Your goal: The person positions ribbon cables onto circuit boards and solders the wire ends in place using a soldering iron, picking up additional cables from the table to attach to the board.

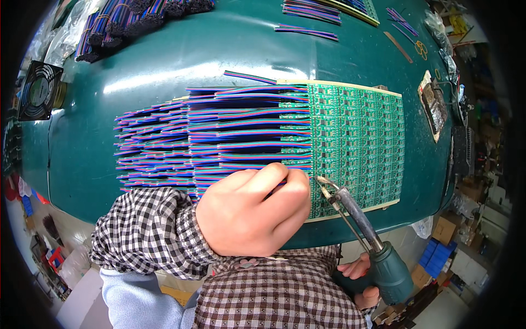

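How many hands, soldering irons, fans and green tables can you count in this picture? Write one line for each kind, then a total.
Hands: 2 (left hand, right hand)
Soldering irons: 1
Fans: 1
Green tables: 1
Total: 5
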Demonstrator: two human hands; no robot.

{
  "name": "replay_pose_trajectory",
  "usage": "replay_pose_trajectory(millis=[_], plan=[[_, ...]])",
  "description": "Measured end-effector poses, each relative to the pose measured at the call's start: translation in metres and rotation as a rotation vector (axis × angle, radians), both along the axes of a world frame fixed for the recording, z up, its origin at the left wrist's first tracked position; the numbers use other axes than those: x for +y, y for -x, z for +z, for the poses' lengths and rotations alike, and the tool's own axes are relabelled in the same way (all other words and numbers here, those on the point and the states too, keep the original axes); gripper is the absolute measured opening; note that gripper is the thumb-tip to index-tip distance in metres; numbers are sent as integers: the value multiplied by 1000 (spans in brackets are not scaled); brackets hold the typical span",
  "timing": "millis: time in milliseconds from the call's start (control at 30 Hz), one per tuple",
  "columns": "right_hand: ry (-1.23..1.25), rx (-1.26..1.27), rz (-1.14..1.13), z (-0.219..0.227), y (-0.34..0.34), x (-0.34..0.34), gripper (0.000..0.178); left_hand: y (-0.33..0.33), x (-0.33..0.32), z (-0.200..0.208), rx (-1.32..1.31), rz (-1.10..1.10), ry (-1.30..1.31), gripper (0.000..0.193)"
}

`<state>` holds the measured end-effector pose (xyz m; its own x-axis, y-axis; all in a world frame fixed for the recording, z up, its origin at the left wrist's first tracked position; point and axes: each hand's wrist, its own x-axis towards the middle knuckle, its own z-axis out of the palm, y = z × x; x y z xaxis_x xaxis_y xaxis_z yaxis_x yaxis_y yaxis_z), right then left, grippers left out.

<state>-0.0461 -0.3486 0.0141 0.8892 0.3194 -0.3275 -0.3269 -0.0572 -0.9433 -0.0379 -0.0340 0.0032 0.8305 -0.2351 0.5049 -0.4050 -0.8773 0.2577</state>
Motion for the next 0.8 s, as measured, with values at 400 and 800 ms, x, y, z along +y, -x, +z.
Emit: replay_pose_trajectory(millis=[400,800], plan=[[-13,31,27,-5,3,-11,87,0,-1,-1,-27,-7,-37,37],[-18,18,19,-2,1,-10,84,1,-3,-3,-36,20,-47,34]])
